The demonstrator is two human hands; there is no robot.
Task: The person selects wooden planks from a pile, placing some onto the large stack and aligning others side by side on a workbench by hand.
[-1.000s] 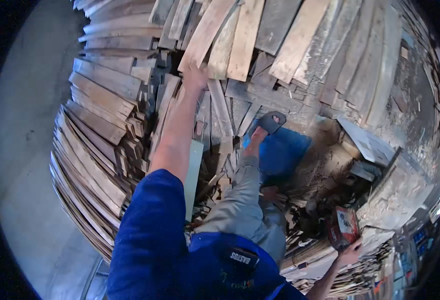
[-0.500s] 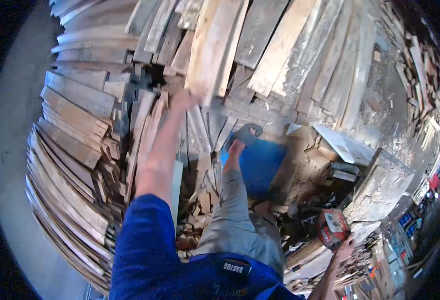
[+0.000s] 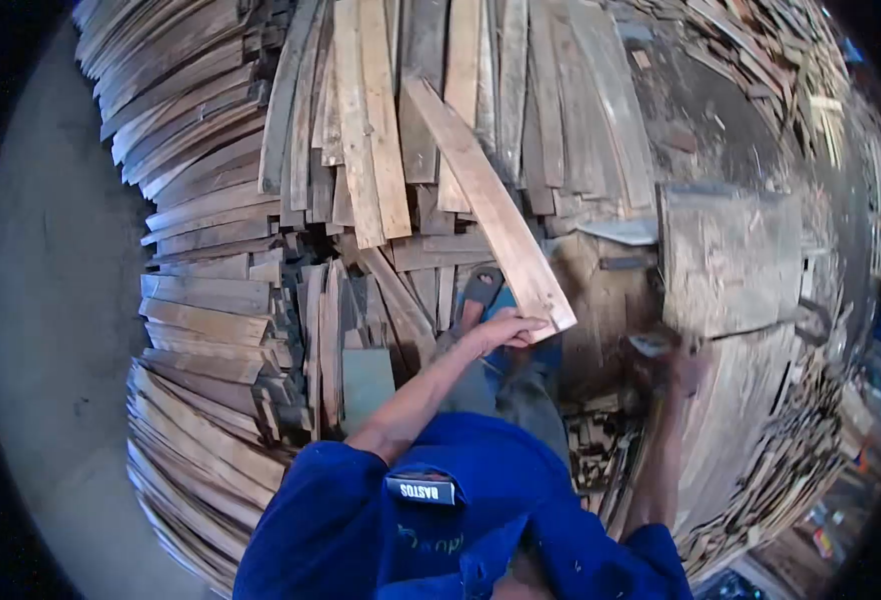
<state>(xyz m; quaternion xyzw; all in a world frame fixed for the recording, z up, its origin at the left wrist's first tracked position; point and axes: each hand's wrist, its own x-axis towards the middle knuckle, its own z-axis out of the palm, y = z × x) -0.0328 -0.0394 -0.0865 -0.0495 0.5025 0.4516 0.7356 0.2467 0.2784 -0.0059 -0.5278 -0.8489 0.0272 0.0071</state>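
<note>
A long, light-brown wooden board (image 3: 496,210) slants across the view, its near end in my left hand (image 3: 509,328). My fingers are closed on that end, close to a dark mark or notch. The far end rests over the boards laid out ahead. My right hand (image 3: 689,365) is smeared by motion at the right, beside a dark wooden block (image 3: 731,260). It seems closed around a dark tool-like thing with a shiny part (image 3: 651,345), whose kind I cannot make out.
Stacked boards (image 3: 206,300) line the left side, with more boards (image 3: 371,120) lying side by side ahead. Wood scraps (image 3: 601,440) fill the low area right of my legs. My sandalled foot (image 3: 481,290) stands by a blue surface (image 3: 551,360). Grey floor (image 3: 51,350) runs along the left.
My left hand has come back from the boards ahead and now holds a board near my body. My right hand has moved up and forward from beside a red-and-white object.
</note>
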